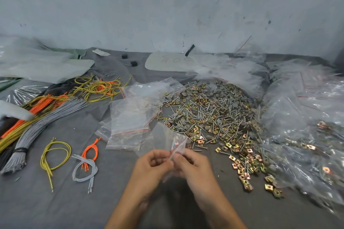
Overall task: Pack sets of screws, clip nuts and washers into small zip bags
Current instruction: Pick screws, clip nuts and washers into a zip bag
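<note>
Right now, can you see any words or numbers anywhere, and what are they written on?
On the sheet: faint red handwriting, maybe a "0" in the middle; the rest is too blurred to read.
On the bag being held and the other bags: red stripes only, no words.
Nothing else shows any text.

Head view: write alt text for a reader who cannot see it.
The left hand and right hand pinch a small clear zip bag over a grey table. Behind lie a heap of screws, clip nuts and washers, a stack of empty bags and coloured cords.
</note>
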Motion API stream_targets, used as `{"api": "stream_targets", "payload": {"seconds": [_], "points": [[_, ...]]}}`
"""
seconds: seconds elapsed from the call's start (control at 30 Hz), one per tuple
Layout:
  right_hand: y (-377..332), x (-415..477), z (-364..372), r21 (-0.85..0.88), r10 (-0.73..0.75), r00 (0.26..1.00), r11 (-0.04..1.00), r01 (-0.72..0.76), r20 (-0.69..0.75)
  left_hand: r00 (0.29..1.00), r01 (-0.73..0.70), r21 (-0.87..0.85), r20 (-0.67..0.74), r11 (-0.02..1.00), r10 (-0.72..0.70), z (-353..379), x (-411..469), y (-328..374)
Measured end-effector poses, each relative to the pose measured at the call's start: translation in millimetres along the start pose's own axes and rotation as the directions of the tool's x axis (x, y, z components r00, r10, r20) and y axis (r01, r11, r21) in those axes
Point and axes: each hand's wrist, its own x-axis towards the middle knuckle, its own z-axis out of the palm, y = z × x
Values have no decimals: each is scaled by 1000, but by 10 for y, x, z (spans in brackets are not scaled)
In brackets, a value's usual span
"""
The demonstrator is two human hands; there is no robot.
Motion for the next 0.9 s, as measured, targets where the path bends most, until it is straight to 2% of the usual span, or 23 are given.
{"api": "stream_targets", "payload": {"seconds": [0.1,0.17,0.23,0.3,0.4,0.47,0.53,0.63,0.77,0.9], "points": [[-28,-22,-28,-13,-5,999,1000,5,-43,994,-44,43,-102,998,49,-11,18,-2],[-16,-41,-33,-150,-72,989,987,53,-126,959,-178,265,-169,948,228,-26,24,-15],[4,-86,-30,-393,-259,958,899,192,-126,906,-299,563,-86,770,414,-38,-16,-4],[1,-139,-8,-600,-413,910,719,351,39,891,-331,701,13,631,453,-44,-65,12],[18,-136,-51,-712,-377,885,539,451,275,874,-330,709,-20,624,485,-139,-61,78],[27,-118,-80,-769,-290,904,480,422,315,847,-335,697,-73,634,527,-228,-49,141],[6,-120,-55,-795,-227,904,431,427,363,821,-371,745,-15,554,570,-247,-74,191],[-58,-151,16,-787,-187,869,369,494,458,824,-405,805,118,432,554,-225,-145,211],[-185,-170,26,-750,-247,838,375,545,487,842,-379,843,143,382,520,-344,-164,297],[-280,-220,103,-684,-271,808,432,587,522,883,-387,828,206,406,421,-362,-191,380]]}}
